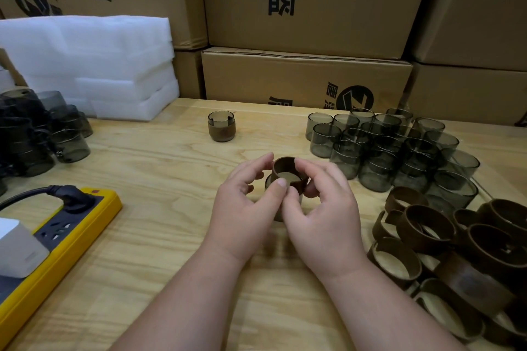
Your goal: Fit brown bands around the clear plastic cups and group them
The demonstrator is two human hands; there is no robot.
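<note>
Both of my hands meet over the middle of the tabletop (142, 236): my left hand (245, 208) and right hand (325, 214) curl their fingers round a brown band (286, 168) sitting on a clear cup (269, 181), pinching it between them. Bare cups (385, 145) cluster at far right, loose bands (445, 239) heaped nearer me. One banded cup (221, 126) stands alone farther back.
</note>
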